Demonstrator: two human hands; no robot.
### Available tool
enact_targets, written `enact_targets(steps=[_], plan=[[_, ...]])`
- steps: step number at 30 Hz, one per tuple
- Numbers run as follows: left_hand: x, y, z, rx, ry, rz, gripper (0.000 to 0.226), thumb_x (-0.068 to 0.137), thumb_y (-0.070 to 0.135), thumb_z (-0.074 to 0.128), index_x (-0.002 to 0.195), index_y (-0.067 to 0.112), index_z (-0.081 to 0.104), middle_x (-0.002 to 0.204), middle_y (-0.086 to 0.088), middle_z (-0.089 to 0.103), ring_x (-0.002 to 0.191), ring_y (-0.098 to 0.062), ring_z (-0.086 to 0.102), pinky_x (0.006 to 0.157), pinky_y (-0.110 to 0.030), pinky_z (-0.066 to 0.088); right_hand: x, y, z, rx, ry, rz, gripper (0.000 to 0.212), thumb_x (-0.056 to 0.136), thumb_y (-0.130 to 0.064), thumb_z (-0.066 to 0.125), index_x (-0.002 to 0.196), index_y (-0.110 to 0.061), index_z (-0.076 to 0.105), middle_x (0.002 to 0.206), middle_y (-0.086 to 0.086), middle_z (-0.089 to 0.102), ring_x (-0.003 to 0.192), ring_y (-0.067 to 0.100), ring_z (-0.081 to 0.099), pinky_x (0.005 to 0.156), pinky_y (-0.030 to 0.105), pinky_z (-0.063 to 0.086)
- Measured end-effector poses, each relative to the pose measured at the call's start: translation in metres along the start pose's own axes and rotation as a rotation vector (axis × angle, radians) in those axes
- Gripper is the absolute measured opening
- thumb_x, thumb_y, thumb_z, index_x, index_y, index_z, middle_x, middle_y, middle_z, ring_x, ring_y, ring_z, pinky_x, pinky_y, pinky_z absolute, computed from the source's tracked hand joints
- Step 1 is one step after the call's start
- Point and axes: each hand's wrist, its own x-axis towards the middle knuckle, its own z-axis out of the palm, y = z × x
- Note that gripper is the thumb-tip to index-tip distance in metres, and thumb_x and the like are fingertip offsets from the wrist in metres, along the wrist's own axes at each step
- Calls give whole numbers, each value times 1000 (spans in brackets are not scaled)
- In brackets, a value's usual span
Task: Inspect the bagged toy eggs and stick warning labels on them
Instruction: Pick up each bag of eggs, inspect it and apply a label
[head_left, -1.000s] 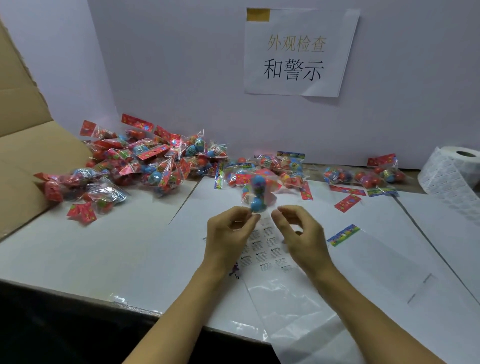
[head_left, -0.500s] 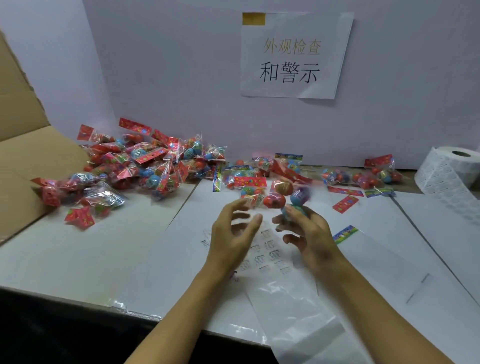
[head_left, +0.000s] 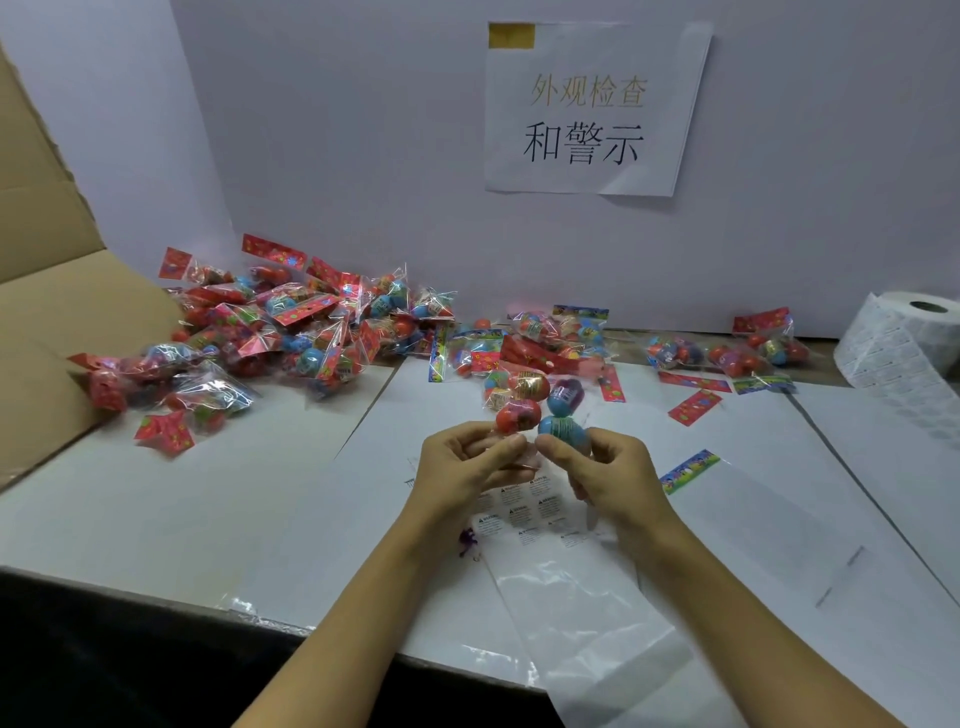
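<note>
Bagged toy eggs (head_left: 537, 410): one clear bag holding red, gold, purple and blue eggs, held up above the middle of the tabletop (head_left: 156, 509). Left hand (head_left: 460, 467) pinches its lower left edge under the red egg; right hand (head_left: 608, 473) curls round the blue egg at lower right.

Warning label sheet (head_left: 524, 514): lies flat directly beneath both hands, partly hidden by them, on clear film (head_left: 582, 623) running to the near edge.

Large heap of bagged eggs (head_left: 280, 332): far left, against a brown carton (head_left: 47, 291). Smaller heap (head_left: 535, 338): far centre, just behind the held bag. Few bags (head_left: 727, 353): far right. Loose header cards (head_left: 693, 408), (head_left: 691, 470): right of the hands.

Label roll (head_left: 904, 353): white, far right edge.

Change from half a second ago: bag was blurred and more in the right hand, left fingers spread; now both hands grip it.

Surface: white sheets over the tabletop, dark near edge. Backing: pale wall with a paper sign (head_left: 592, 109) printed in Chinese characters, yellow tape at its top corner.
</note>
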Motion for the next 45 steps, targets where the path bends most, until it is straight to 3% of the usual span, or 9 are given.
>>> enact_targets(steps=[6,10,14,23,27,29,34,40,45], plan=[[1,5,1,19,-72,4,28,85,21,75,109,8,77,102,-18,78,92,-33,77,77,-30,62,9,-1,-15,129,-53,20,86,48,-60,90,84,13,63,52,3,46,48,16,40,48,24,38],[2,8,-3,-11,-66,-15,24,84,20,72,105,11,78,103,-20,78,91,-32,77,76,-29,62,12,-5,-25,83,-154,29,50,58,-54,86,71,-7,75,58,8,62,51,17,56,50,24,47],[3,9,-5,-22,-53,-41,23,86,17,70,106,8,77,104,-19,78,91,-31,77,75,-27,62,12,-7,-30,83,-198,6,30,71,-41,80,78,-12,80,66,11,69,56,19,63,52,24,50],[5,11,-10,-72,-30,-99,18,93,10,66,105,4,77,107,-20,77,94,-32,77,73,-25,62,9,-14,-30,157,-255,44,36,89,-37,62,101,-6,77,80,17,73,69,25,70,58,24,54],[4,7,-11,-102,-30,-78,16,95,8,64,101,3,78,107,-24,76,97,-33,76,76,-26,62,12,-11,-37,198,-220,165,47,105,-37,46,85,-8,77,79,19,72,69,29,68,58,30,53],[3,6,-13,-102,-24,-78,16,96,7,63,101,4,78,106,-24,76,98,-34,76,76,-25,62,14,-8,-44,290,-89,231,58,104,-47,42,79,-11,79,77,15,72,69,28,68,59,32,52],[0,7,-8,-39,-135,-94,29,87,19,71,110,2,73,107,-23,76,98,-36,76,78,-30,62,14,-3,-38,253,-26,211,80,72,-81,58,112,-14,71,100,10,77,90,25,75,68,34,58],[-4,6,-1,95,-79,-118,36,88,45,70,95,11,78,100,-19,77,95,-35,76,80,-35,63,5,-6,-23,238,-88,128,36,72,-47,77,90,-16,78,90,8,74,82,25,73,65,32,59],[-5,3,0,204,-26,-59,28,89,43,76,97,17,82,98,-10,79,92,-27,77,77,-37,64,-4,-8,-11,173,-206,113,31,75,-45,79,93,-20,77,94,7,77,85,24,76,64,30,58]])
